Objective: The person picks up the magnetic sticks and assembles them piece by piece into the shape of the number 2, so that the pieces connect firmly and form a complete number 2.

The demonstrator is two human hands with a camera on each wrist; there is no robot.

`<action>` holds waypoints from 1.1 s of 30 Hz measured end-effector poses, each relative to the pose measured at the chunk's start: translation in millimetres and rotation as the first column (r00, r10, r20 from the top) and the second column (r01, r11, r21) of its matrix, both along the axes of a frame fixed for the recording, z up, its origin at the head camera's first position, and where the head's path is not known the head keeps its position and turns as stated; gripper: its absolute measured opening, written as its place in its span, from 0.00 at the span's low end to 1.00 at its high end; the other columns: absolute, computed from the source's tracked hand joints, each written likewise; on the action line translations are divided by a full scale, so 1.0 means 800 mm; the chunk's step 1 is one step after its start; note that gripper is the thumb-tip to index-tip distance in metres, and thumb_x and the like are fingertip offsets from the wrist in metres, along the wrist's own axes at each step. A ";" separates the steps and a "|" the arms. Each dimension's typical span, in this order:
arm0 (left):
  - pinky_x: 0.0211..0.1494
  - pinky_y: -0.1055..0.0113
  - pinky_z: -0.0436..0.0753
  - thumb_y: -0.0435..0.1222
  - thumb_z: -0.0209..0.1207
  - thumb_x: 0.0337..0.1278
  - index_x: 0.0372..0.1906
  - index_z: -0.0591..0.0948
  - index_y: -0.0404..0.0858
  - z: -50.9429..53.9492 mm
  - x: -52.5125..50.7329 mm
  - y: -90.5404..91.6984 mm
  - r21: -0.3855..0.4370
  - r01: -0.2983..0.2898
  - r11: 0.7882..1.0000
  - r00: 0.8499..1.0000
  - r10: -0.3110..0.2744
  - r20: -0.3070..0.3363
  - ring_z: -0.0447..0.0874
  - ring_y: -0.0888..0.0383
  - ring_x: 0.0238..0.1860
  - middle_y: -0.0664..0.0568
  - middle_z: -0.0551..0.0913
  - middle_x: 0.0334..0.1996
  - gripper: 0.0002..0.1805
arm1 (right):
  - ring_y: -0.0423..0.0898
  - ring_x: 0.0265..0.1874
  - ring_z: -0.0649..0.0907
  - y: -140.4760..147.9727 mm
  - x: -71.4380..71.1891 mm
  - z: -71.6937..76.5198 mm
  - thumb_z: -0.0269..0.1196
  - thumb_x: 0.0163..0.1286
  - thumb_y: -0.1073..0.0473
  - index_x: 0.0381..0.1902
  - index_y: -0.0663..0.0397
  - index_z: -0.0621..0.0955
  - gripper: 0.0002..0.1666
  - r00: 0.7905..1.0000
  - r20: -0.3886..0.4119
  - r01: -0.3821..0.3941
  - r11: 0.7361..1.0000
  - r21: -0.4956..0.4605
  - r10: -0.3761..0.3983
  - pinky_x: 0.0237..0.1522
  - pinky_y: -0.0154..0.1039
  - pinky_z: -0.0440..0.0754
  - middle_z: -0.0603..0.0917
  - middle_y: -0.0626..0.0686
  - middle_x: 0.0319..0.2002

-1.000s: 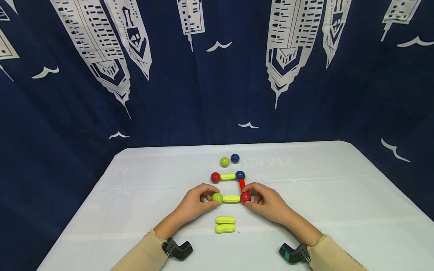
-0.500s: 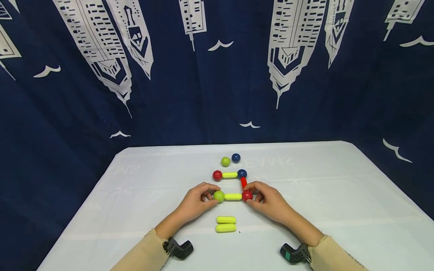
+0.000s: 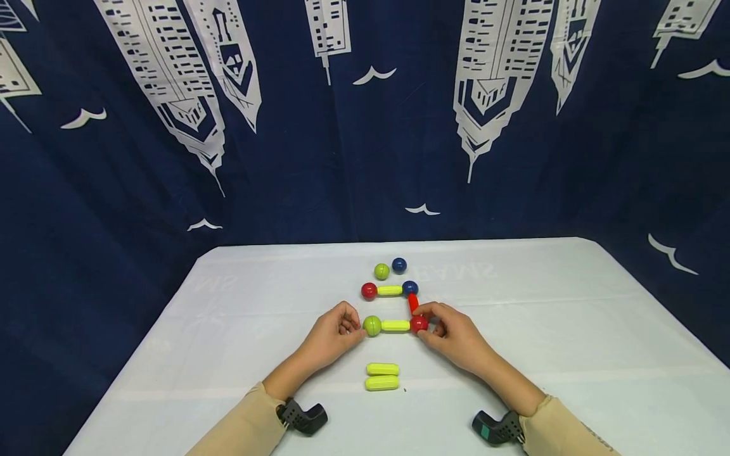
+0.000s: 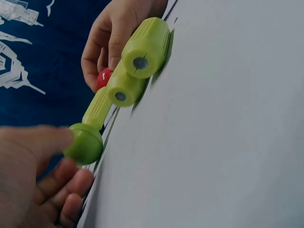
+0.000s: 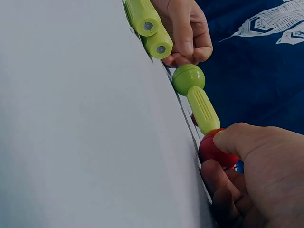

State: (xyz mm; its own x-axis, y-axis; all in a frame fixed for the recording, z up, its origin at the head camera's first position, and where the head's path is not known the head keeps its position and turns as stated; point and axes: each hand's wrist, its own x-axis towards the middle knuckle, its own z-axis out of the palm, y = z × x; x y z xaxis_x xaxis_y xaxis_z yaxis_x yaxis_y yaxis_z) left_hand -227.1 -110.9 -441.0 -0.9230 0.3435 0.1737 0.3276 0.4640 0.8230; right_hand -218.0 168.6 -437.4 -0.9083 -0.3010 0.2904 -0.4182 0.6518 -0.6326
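My right hand (image 3: 453, 339) pinches a red ball (image 3: 419, 324) between thumb and fingers. From that ball a yellow-green rod (image 3: 396, 325) runs left to a green ball (image 3: 372, 325). A red rod (image 3: 413, 304) links it to a blue ball (image 3: 410, 289), which joins another yellow-green rod (image 3: 390, 291) ending in a second red ball (image 3: 369, 291). Just left of the green ball is my left hand (image 3: 332, 335), fingers loosely bent and holding nothing. In the right wrist view the thumb presses the red ball (image 5: 213, 148), and the left fingers stand apart from the green ball (image 5: 188, 80).
Two loose yellow-green rods (image 3: 383, 376) lie side by side nearer the front. Behind the joined pieces sit a loose green ball (image 3: 381, 271) and a loose blue ball (image 3: 399, 265). A white cloth covers the table (image 3: 239, 304), with a navy printed curtain (image 3: 365, 158) behind it.
My left hand has let go of the green ball and drawn slightly left of it. The joined pieces have shifted slightly away from me and right in view, with my right hand still on the red ball.
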 end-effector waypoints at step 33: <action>0.60 0.59 0.64 0.39 0.71 0.54 0.41 0.87 0.56 0.010 0.008 -0.007 -0.268 0.332 0.905 0.938 -0.346 -0.006 0.74 0.69 0.47 0.69 0.84 0.40 0.10 | 0.37 0.20 0.71 -0.004 -0.002 0.000 0.72 0.61 0.62 0.52 0.46 0.82 0.21 0.997 -0.008 0.073 0.997 0.005 -0.073 0.23 0.30 0.69 0.83 0.48 0.39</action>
